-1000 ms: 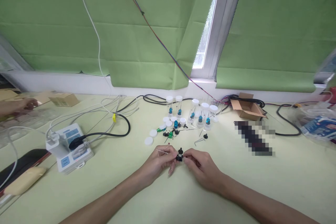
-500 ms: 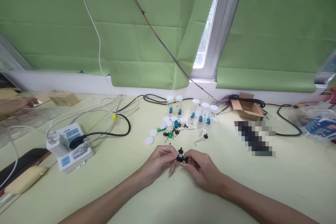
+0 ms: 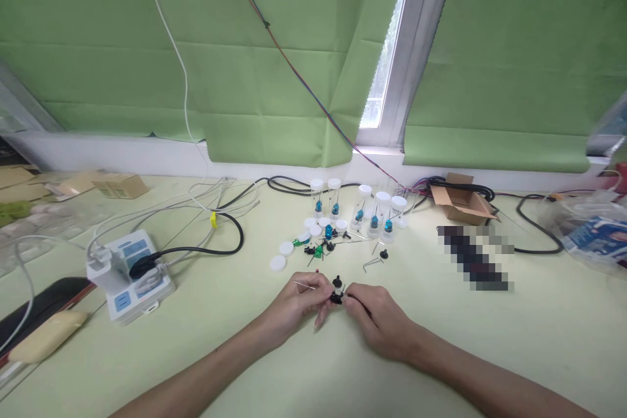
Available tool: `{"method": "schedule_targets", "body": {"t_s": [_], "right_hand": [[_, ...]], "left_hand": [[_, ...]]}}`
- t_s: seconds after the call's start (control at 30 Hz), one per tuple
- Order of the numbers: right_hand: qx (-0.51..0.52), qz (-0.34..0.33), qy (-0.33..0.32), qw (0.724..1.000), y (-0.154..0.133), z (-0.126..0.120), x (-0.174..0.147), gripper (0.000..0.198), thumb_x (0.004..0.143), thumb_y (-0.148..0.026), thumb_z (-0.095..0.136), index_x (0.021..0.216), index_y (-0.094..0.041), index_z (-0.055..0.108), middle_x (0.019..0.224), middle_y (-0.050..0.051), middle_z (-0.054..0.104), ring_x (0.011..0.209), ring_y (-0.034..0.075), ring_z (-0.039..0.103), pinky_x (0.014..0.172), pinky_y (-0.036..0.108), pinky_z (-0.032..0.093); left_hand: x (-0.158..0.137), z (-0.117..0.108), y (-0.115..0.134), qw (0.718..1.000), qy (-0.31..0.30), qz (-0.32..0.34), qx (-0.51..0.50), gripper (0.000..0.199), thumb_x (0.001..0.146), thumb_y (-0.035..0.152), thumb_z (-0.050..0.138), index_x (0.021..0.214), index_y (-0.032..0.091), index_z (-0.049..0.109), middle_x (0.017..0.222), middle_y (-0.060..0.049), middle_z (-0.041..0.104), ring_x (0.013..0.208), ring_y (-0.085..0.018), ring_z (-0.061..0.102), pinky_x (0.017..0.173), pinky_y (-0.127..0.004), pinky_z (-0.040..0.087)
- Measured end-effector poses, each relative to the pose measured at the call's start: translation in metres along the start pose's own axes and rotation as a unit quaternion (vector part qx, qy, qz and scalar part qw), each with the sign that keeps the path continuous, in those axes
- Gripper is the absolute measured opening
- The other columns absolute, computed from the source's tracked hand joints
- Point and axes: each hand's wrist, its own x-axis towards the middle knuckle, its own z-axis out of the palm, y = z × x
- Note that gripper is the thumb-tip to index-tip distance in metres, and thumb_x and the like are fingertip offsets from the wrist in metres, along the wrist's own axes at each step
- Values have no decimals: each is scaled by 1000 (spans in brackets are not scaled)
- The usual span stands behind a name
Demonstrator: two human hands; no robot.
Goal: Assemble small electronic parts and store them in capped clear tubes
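My left hand [image 3: 302, 304] is closed, its thumb and fingers pinching a small black part [image 3: 336, 298]. A thin metal rod [image 3: 304, 285] also sticks out from this hand. Close on the right, my right hand [image 3: 379, 317] is closed, with its fingertips beside the black part. Something dark shows between its thumb and curled fingers, too covered to name. Just beyond the fingertips is a black knob-like piece [image 3: 337, 281]. Farther back lie green pieces [image 3: 319, 251], a blue piece [image 3: 328, 232], hex keys [image 3: 373, 262] and another black knob-like piece [image 3: 384, 253].
Several clear tubes with white caps [image 3: 364, 190] stand behind loose white caps [image 3: 278, 263]. A power strip [image 3: 140, 274] with cables is at left, near a yellowish case [image 3: 49, 337]. An open cardboard box [image 3: 460, 206] and a plastic bag [image 3: 592, 235] are at right.
My right fingers have shifted and curled tighter, and the black end that stuck out toward them no longer shows. My left hand stays put. Another person's hand at far left has gone from view.
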Motion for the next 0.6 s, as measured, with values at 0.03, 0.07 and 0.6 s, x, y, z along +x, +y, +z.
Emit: {"method": "schedule_targets", "body": {"t_s": [0.03, 0.07, 0.6], "right_hand": [[-1, -1, 0, 1000, 0, 0, 0, 28, 101, -26, 34, 75, -21, 43, 66, -2, 49, 57, 14, 45, 58, 26, 33], [-3, -2, 1, 1000, 0, 0, 1, 29, 102, -26, 32, 74, -21, 41, 65, -2, 48, 57, 14, 44, 58, 26, 33], [-35, -8, -6, 999, 5, 4, 1, 36, 104, -27, 24, 74, -21, 42, 65, -1, 50, 57, 15, 46, 59, 28, 36]], "left_hand": [[0, 0, 0, 1000, -2, -1, -1, 27, 83, 29, 72, 64, 12, 62, 61, -2, 58, 47, -10, 52, 47, -24, 39], [0, 0, 0, 1000, -4, -2, -1, 27, 83, 29, 72, 64, 12, 62, 62, -2, 58, 47, -10, 52, 47, -24, 39], [-1, 3, 3, 1000, 3, -9, 1, 28, 80, 33, 75, 64, 13, 63, 56, -2, 58, 47, -11, 51, 46, -24, 38]]}}
